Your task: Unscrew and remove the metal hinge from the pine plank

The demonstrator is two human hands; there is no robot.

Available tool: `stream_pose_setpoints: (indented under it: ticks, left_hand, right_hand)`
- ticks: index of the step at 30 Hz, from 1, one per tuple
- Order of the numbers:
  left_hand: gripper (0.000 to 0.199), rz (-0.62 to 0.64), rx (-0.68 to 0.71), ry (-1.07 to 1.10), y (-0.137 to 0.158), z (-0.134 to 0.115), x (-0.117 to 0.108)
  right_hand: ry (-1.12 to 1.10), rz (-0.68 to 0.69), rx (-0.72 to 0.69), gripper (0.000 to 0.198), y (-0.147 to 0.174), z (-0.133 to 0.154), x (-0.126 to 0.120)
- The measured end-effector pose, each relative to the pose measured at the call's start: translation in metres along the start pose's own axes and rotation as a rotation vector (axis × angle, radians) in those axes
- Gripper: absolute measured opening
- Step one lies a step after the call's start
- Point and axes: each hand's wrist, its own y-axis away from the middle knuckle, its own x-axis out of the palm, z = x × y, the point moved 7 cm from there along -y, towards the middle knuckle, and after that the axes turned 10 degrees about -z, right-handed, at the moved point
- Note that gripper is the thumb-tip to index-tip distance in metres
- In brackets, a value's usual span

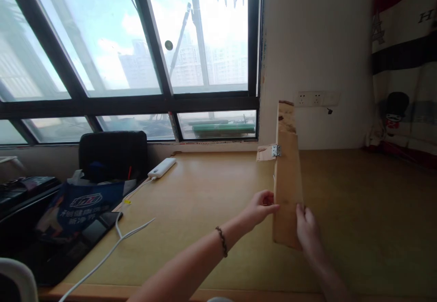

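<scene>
A long wooden board (pixel 287 179) stands tilted over the table, its far end rough and darker. A metal hinge (pixel 276 150) sits on its left edge, joined to a small piece of wood (pixel 265 153) sticking out to the left. My left hand (pixel 262 207) is at the board's lower left edge, thumb over the face and fingers curled at the side; what lies inside those fingers is hidden. On the right edge, my right hand (pixel 307 227) grips the board, thumb on the edge and the other fingers partly hidden. A small metal bit (pixel 273 177) shows on the left edge.
The wooden table (pixel 211 188) runs to the wall. A white power strip (pixel 162 168) lies at its left edge, with a white cable (pixel 102 265) trailing forward. Left of it stand a black chair (pixel 112 154) and a blue bag (pixel 82 206). A curtain (pixel 406 74) hangs right.
</scene>
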Motion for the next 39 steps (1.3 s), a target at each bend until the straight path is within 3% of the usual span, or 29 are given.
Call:
stream_pose_setpoints:
  ticks: [6, 12, 17, 25, 39]
  left_hand:
    - [0.035, -0.100, -0.080, 0.036, 0.045, 0.004, -0.076]
    - [0.036, -0.208, -0.112, -0.001, 0.058, 0.019, -0.117]
    - [0.037, -0.203, -0.222, 0.034, 0.061, 0.031, -0.114]
    - [0.035, -0.152, -0.269, -0.052, 0.042, 0.045, -0.111]
    - [0.031, -0.107, -0.343, -0.158, 0.031, 0.053, -0.115]
  right_hand:
    - [-0.140, 0.180, -0.098, 0.037, 0.052, 0.031, 0.060]
    - [0.006, 0.264, -0.127, 0.037, 0.063, 0.036, 0.093]
    - [0.114, 0.282, -0.166, 0.035, 0.061, 0.026, 0.098]
    - [0.263, 0.223, -0.225, 0.034, 0.052, 0.010, 0.102]
    - [0.477, 0.187, -0.355, 0.034, 0.050, 0.014, 0.102]
